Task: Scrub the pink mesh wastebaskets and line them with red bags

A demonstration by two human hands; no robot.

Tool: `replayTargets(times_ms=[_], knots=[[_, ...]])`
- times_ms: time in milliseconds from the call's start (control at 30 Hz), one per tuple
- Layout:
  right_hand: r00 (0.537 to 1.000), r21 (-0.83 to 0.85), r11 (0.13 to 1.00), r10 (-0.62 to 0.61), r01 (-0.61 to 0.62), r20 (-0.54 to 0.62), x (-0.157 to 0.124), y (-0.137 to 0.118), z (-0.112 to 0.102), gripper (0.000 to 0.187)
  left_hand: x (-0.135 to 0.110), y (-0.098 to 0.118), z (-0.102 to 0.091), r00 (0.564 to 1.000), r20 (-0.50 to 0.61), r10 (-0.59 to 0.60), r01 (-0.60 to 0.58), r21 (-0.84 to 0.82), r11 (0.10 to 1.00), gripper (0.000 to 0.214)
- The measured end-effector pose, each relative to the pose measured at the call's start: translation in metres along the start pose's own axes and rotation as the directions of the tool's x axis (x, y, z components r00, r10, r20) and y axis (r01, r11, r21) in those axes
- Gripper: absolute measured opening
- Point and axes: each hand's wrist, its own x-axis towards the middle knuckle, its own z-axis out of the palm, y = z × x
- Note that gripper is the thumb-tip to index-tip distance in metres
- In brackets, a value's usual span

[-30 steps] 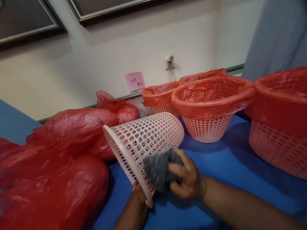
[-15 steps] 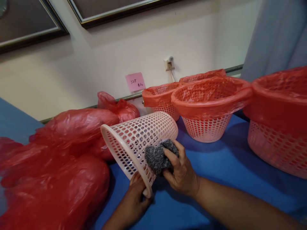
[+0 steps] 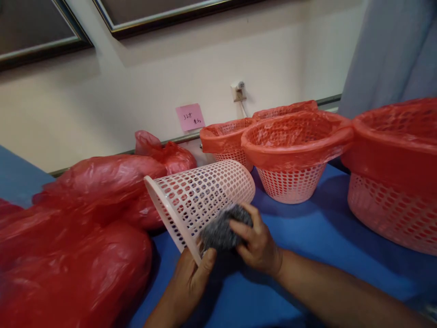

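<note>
A pale pink perforated plastic wastebasket [image 3: 201,187] lies tilted on its side, its open rim toward the lower left. My left hand [image 3: 191,275] grips the rim at its lower edge, thumb outside and the fingers partly hidden behind it. In my right hand [image 3: 257,243] is a dark grey fuzzy cloth [image 3: 223,230], bunched up and pressed against the basket's lower side near the rim. The cloth is a little blurred, and part of it lies close to my left thumb.
Red plastic bags [image 3: 85,246] are heaped on the left of the blue table surface [image 3: 290,246]. Baskets lined with red bags, among them a middle basket [image 3: 292,180] and a large basket [image 3: 392,209], stand along the wall. A pink note [image 3: 190,117] and a socket [image 3: 238,92] are on the wall.
My right hand has moved the cloth slightly down and left along the basket toward the rim. My left thumb has shifted up over the rim, and the basket has turned slightly.
</note>
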Motion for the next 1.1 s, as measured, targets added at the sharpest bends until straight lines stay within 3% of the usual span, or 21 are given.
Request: replayTargets(times_ms=[67, 133, 200, 233, 300, 367, 433, 467, 533, 567, 633, 700, 733, 800, 867, 900, 967, 1033, 1100], knots=[[0.954, -0.023, 0.958, 0.281, -0.285, -0.107, 0.003, 0.024, 0.002, 0.052, -0.003, 0.004, 0.004, 0.996, 0.066, 0.067, -0.069, 0.036, 0.997, 0.060], [0.837, -0.012, 0.853, 0.510, -0.522, -0.197, 0.006, 0.052, 0.005, 0.048, -0.008, -0.001, 0.007, 0.990, 0.107, 0.093, -0.101, 0.079, 0.992, 0.057], [0.746, 0.037, 0.768, 0.632, -0.640, -0.211, 0.008, 0.073, 0.007, 0.046, -0.015, -0.014, 0.010, 0.988, 0.115, 0.105, -0.121, 0.146, 0.982, 0.055], [0.731, 0.052, 0.753, 0.651, -0.656, -0.204, 0.009, 0.078, 0.007, 0.046, -0.018, -0.021, 0.011, 0.987, 0.119, 0.111, -0.132, 0.183, 0.974, 0.055], [0.768, 0.022, 0.784, 0.612, -0.620, -0.189, 0.009, 0.072, 0.005, 0.050, -0.022, -0.034, 0.015, 0.986, 0.123, 0.113, -0.141, 0.255, 0.957, 0.055], [0.869, -0.067, 0.871, 0.474, -0.486, -0.142, 0.008, 0.049, 0.001, 0.059, -0.023, -0.041, 0.019, 0.987, 0.120, 0.104, -0.136, 0.303, 0.943, 0.055], [0.972, -0.106, 0.966, 0.232, -0.234, -0.036, 0.006, 0.017, -0.006, 0.065, -0.023, -0.045, 0.022, 0.987, 0.111, 0.114, -0.144, 0.320, 0.937, 0.055], [0.997, -0.087, 0.994, 0.072, -0.071, 0.016, 0.005, 0.002, -0.009, 0.065, -0.023, -0.046, 0.024, 0.985, 0.112, 0.128, -0.157, 0.312, 0.937, 0.053], [0.974, -0.015, 0.975, -0.219, 0.220, 0.058, 0.003, -0.019, -0.014, 0.059, -0.024, -0.047, 0.027, 0.976, 0.140, 0.167, -0.200, 0.277, 0.940, 0.049], [0.950, 0.012, 0.952, -0.307, 0.307, 0.052, 0.002, -0.023, -0.015, 0.054, -0.025, -0.047, 0.027, 0.969, 0.161, 0.187, -0.225, 0.263, 0.938, 0.046], [0.956, 0.010, 0.956, -0.294, 0.294, 0.026, 0.002, -0.018, -0.015, 0.048, -0.027, -0.048, 0.026, 0.958, 0.201, 0.206, -0.255, 0.263, 0.931, 0.046], [0.998, -0.059, 0.997, -0.057, 0.055, -0.021, 0.005, 0.003, -0.013, 0.051, -0.028, -0.049, 0.024, 0.955, 0.226, 0.191, -0.254, 0.288, 0.923, 0.051], [0.994, -0.099, 0.990, 0.098, -0.103, -0.057, 0.007, 0.016, -0.013, 0.053, -0.028, -0.050, 0.022, 0.953, 0.241, 0.181, -0.250, 0.298, 0.921, 0.054], [0.923, -0.143, 0.916, 0.354, -0.374, -0.148, 0.012, 0.040, -0.013, 0.054, -0.025, -0.054, 0.018, 0.946, 0.272, 0.173, -0.255, 0.304, 0.918, 0.053], [0.873, -0.156, 0.865, 0.446, -0.477, -0.197, 0.016, 0.052, -0.015, 0.052, -0.022, -0.060, 0.015, 0.935, 0.312, 0.171, -0.269, 0.308, 0.912, 0.048], [0.885, -0.163, 0.875, 0.426, -0.455, -0.187, 0.017, 0.052, -0.016, 0.053, -0.021, -0.063, 0.013, 0.931, 0.327, 0.162, -0.268, 0.311, 0.912, 0.046], [0.952, -0.171, 0.938, 0.284, -0.301, -0.118, 0.017, 0.039, -0.019, 0.055, -0.019, -0.064, 0.008, 0.927, 0.353, 0.127, -0.241, 0.302, 0.922, 0.046], [0.995, -0.151, 0.984, 0.094, -0.098, -0.034, 0.015, 0.018, -0.020, 0.056, -0.019, -0.060, 0.002, 0.918, 0.386, 0.086, -0.186, 0.229, 0.955, 0.060], [0.998, -0.118, 0.991, -0.055, 0.056, 0.011, 0.013, -0.002, -0.019, 0.053, -0.021, -0.051, -0.003, 0.917, 0.392, 0.072, -0.116, 0.090, 0.989, 0.082]])
